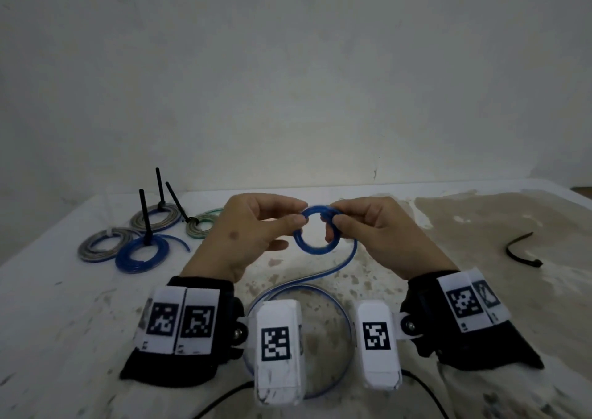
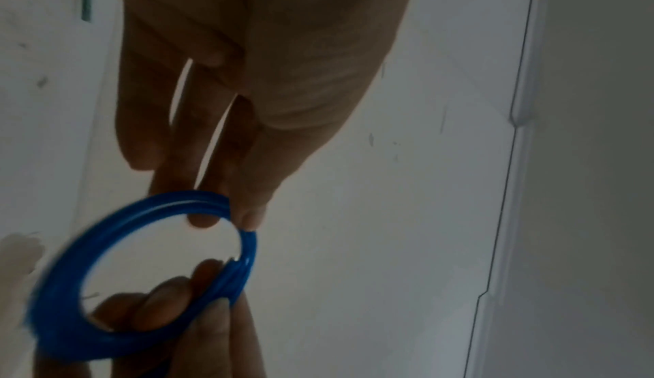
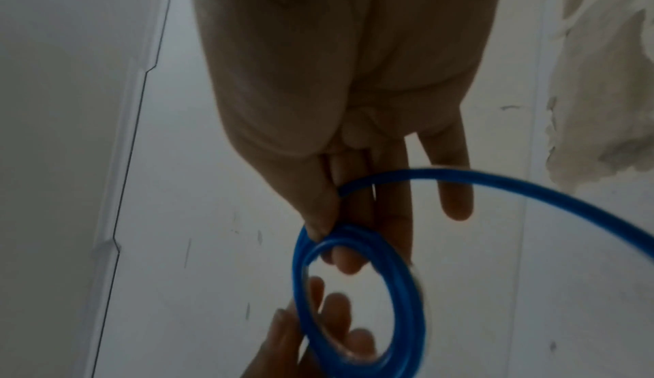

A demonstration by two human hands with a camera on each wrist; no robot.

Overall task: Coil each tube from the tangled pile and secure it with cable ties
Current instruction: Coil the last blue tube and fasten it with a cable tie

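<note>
Blue tube coil [image 1: 316,232] held above the bench [image 1: 480,290], pinched on one side by left hand [image 1: 243,236], on the other by right hand [image 1: 381,236]; loose tail trailing down onto bench.

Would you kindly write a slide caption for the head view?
Both hands, left and right, pinch a small blue tube coil above the table.
</note>
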